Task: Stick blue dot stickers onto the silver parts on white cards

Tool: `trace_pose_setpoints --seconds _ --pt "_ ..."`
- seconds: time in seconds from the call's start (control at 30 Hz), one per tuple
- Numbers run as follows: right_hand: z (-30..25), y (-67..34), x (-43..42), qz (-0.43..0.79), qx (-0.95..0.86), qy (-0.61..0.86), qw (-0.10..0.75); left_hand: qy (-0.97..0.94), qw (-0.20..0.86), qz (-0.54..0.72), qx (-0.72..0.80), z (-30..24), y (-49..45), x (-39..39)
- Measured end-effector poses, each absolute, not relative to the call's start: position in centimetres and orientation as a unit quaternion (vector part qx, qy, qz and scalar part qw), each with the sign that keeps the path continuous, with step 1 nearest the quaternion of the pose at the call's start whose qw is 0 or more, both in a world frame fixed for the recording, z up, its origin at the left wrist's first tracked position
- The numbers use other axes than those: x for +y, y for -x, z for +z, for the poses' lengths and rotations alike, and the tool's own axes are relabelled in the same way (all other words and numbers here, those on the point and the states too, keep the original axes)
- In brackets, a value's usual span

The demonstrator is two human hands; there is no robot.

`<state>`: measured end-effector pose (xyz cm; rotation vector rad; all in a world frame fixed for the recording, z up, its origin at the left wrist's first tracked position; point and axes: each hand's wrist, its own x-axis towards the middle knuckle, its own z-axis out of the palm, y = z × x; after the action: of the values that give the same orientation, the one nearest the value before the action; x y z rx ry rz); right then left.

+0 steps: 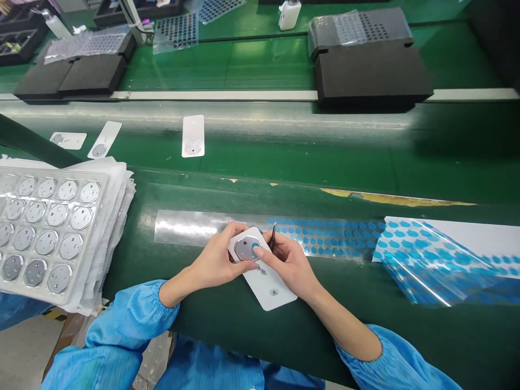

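Note:
A white rounded panel point(271, 287) with a grey disc-shaped plate point(245, 248) at its upper end is held tilted above the green table. My left hand point(217, 260) grips its upper left edge, thumb on the front. My right hand point(290, 265) holds the right edge and presses its thumb near a small blue dot sticker point(255, 246) on the disc. Dark tweezers point(273, 234) stick up between the fingers of that hand. Just behind the hands lies a clear strip of blue dot stickers point(325, 234).
At left, a clear tray point(103, 187) of grey discs rests on stacked sheets. More blue-dot sheets point(430, 260) lie at right. Beyond, several white panels point(193, 130) lie on the green belt point(260, 146). Black foam blocks point(371, 76) sit along the far rail.

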<state>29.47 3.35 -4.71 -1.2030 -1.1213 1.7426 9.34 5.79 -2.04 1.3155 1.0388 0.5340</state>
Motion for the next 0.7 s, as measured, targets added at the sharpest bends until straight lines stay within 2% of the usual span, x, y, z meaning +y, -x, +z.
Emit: trace_pose_setpoints --seconds 0.17,0.27,0.4,0.47,0.53,0.63,0.7 --pt "-4.5 -29.0 3.0 0.652 -0.423 0.484 0.403 -0.524 0.669 0.283 0.445 -1.8 -9.5 5.9" --pt "-3.9 -28.9 3.0 0.675 -0.437 0.441 0.399 -0.513 0.661 0.29 0.465 -1.6 -9.6 6.1" --pt "-2.9 -29.0 2.8 0.682 -0.468 0.399 0.396 -0.52 0.578 0.367 0.511 -1.6 -9.5 6.8" --pt "-2.6 -29.2 2.5 0.669 -0.484 0.414 0.383 -0.507 0.508 0.434 0.544 -1.5 -9.4 7.8" --pt "-2.4 -29.8 2.6 0.652 -0.488 0.44 0.379 -0.507 0.486 0.46 0.542 -1.3 -9.2 9.5" --pt "-2.2 -32.0 4.9 0.591 -0.475 0.497 0.421 -0.598 0.47 0.396 0.514 -0.7 -8.4 14.0" --pt "-1.7 -34.6 8.0 0.521 -0.457 0.542 0.475 -0.657 0.344 0.306 0.598 -0.5 -7.7 17.9"
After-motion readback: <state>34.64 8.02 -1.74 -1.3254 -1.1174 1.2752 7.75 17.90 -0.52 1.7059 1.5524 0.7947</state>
